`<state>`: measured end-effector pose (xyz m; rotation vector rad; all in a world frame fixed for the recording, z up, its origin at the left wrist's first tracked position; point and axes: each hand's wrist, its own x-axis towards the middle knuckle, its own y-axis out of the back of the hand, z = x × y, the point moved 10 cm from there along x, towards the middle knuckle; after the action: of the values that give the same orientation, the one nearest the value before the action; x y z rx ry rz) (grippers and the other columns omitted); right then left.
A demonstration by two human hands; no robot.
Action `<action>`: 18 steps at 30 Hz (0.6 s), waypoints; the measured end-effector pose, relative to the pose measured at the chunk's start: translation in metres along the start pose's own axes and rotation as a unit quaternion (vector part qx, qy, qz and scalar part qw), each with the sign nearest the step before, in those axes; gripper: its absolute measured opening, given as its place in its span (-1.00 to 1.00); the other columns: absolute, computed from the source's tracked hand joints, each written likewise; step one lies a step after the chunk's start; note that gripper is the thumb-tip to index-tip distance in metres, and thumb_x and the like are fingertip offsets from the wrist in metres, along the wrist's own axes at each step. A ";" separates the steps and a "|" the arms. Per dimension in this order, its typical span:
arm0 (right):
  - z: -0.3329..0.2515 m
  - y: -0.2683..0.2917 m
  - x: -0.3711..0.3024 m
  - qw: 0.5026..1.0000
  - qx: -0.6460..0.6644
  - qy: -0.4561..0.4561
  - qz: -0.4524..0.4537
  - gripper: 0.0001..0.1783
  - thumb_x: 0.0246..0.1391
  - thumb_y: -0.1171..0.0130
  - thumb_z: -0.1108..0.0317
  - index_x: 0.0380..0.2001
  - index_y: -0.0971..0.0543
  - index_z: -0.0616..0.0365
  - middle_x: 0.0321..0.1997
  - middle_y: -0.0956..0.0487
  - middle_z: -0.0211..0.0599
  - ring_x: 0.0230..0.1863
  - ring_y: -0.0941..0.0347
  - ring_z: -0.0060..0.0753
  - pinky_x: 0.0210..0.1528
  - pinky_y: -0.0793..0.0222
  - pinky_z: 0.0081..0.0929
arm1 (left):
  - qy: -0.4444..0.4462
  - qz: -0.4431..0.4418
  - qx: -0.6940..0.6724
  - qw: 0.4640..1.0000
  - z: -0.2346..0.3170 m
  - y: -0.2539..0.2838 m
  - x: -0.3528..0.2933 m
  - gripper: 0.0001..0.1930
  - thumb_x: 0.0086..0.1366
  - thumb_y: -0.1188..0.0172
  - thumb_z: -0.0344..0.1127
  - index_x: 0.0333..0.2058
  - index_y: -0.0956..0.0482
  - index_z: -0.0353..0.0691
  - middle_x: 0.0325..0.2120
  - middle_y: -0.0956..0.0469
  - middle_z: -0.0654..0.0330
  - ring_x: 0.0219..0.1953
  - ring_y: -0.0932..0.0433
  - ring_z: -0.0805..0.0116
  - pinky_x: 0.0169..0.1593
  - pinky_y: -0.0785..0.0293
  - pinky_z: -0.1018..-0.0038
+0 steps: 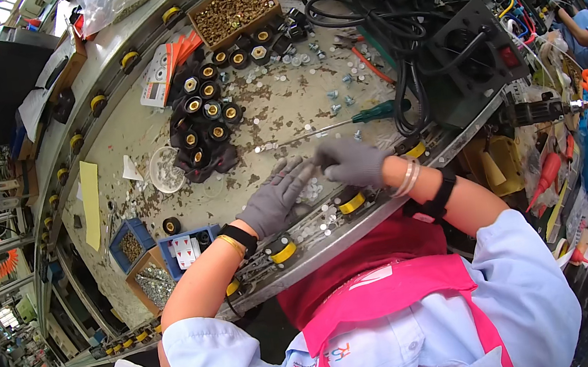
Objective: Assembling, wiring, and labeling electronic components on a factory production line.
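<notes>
My left hand (276, 202), in a grey glove, lies low over the worktable (283, 103) with its fingers stretched out and slightly apart. Close to its fingertips is my right hand (352, 162), also gloved in grey; its fingers are curled in and blurred, so whatever they hold is hidden. Small clear discs (312, 190) lie scattered under and beside the hands. A screwdriver (374, 113) with a green handle rests just beyond them. Farther left stand black round knobs with brass centres (214, 110), grouped in rows on dark cloth, near a round clear dish (167, 170).
A box of brass fittings (236, 11) stands at the back. Black cables (407, 57) and a panel with a fan (473, 48) crowd the right. Blue bins (178, 252) sit front left. Yellow-banded rollers (282, 251) line the table edge. Another person's arm (574, 24) shows far right.
</notes>
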<state>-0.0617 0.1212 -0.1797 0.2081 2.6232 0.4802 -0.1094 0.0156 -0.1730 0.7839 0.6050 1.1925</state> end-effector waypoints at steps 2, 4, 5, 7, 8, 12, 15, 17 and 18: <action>0.002 0.019 -0.016 1.000 0.011 0.004 0.027 -0.72 -0.06 -0.10 0.41 -0.22 -0.53 0.22 -0.27 -0.60 -0.03 -0.21 -0.56 -0.10 -0.11 -0.46 -0.28 | -0.030 -0.029 0.046 0.998 0.007 -0.004 0.002 -0.32 0.23 -0.13 -0.08 0.30 -0.14 0.02 0.33 -0.09 0.08 0.37 -0.06 0.06 0.42 0.11 0.14; 0.000 0.034 -0.032 0.998 0.009 0.021 0.056 -0.75 -0.04 -0.11 0.39 -0.24 -0.53 0.21 -0.30 -0.59 -0.06 -0.23 -0.55 -0.11 -0.14 -0.45 -0.27 | -0.071 -0.065 0.117 0.988 0.014 -0.011 0.005 -0.41 0.25 -0.09 -0.15 0.27 -0.22 0.16 0.34 -0.08 0.12 0.37 -0.07 0.08 0.41 0.07 0.15; -0.002 0.039 -0.040 0.997 -0.001 0.036 0.070 -0.77 -0.03 -0.12 0.39 -0.25 -0.52 0.20 -0.31 -0.58 -0.07 -0.25 -0.55 -0.10 -0.16 -0.45 -0.26 | -0.078 -0.056 0.120 0.988 0.015 -0.008 0.007 -0.43 0.24 -0.09 -0.17 0.24 -0.25 0.19 0.32 -0.11 0.14 0.34 -0.13 0.10 0.37 -0.02 0.17; -0.008 0.046 -0.056 0.993 -0.031 0.066 0.097 -0.79 -0.01 -0.13 0.37 -0.27 -0.52 0.19 -0.35 -0.57 -0.09 -0.27 -0.54 -0.09 -0.20 -0.44 -0.24 | -0.092 -0.039 0.125 0.987 0.017 -0.005 0.010 -0.47 0.20 -0.09 -0.22 0.18 -0.33 0.24 0.29 -0.19 0.18 0.28 -0.24 0.14 0.30 -0.20 0.22; -0.012 0.047 -0.063 0.989 -0.048 0.081 0.111 -0.80 0.00 -0.14 0.37 -0.28 -0.52 0.19 -0.37 -0.56 -0.09 -0.29 -0.53 -0.07 -0.21 -0.43 -0.23 | -0.098 -0.023 0.143 0.985 0.018 -0.003 0.011 -0.51 0.17 -0.09 -0.23 0.13 -0.37 0.21 0.20 -0.26 0.20 0.19 -0.31 0.17 0.20 -0.29 0.25; -0.014 0.050 -0.078 0.978 -0.082 0.096 0.166 -0.84 0.01 -0.16 0.36 -0.32 -0.52 0.18 -0.41 -0.54 -0.12 -0.33 -0.50 -0.04 -0.26 -0.40 -0.22 | -0.096 0.011 0.183 0.978 0.018 -0.002 0.016 -0.68 0.09 -0.11 -0.24 -0.12 -0.47 0.09 -0.21 -0.43 0.27 -0.18 -0.46 0.28 -0.20 -0.48 0.34; -0.021 0.055 -0.083 0.960 -0.109 0.137 0.220 -0.86 0.02 -0.17 0.37 -0.34 -0.53 0.17 -0.42 -0.55 -0.14 -0.34 -0.50 -0.05 -0.27 -0.41 -0.25 | -0.048 0.007 0.162 0.986 0.010 -0.006 0.025 -0.87 0.12 -0.11 -0.27 -0.32 -0.44 -0.03 -0.45 -0.40 0.21 -0.37 -0.47 0.20 -0.40 -0.47 0.29; -0.022 0.057 -0.083 0.955 -0.097 0.149 0.236 -0.87 0.02 -0.18 0.37 -0.35 -0.54 0.16 -0.42 -0.55 -0.15 -0.36 -0.51 -0.06 -0.29 -0.41 -0.26 | 0.005 -0.037 0.174 0.984 0.000 -0.014 0.031 -0.89 0.14 -0.10 -0.27 -0.34 -0.42 -0.07 -0.44 -0.42 0.16 -0.37 -0.48 0.16 -0.40 -0.48 0.27; -0.023 0.059 -0.084 0.953 -0.094 0.156 0.244 -0.87 0.02 -0.18 0.37 -0.35 -0.54 0.15 -0.42 -0.56 -0.15 -0.37 -0.51 -0.06 -0.30 -0.41 -0.27 | 0.020 -0.026 0.156 0.987 -0.002 -0.012 0.033 -0.88 0.14 -0.09 -0.30 -0.34 -0.42 -0.11 -0.43 -0.43 0.12 -0.34 -0.49 0.13 -0.37 -0.49 0.25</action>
<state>0.0054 0.1498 -0.1036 0.7861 2.7947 0.9964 -0.0947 0.0460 -0.1843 1.0039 0.8536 1.0800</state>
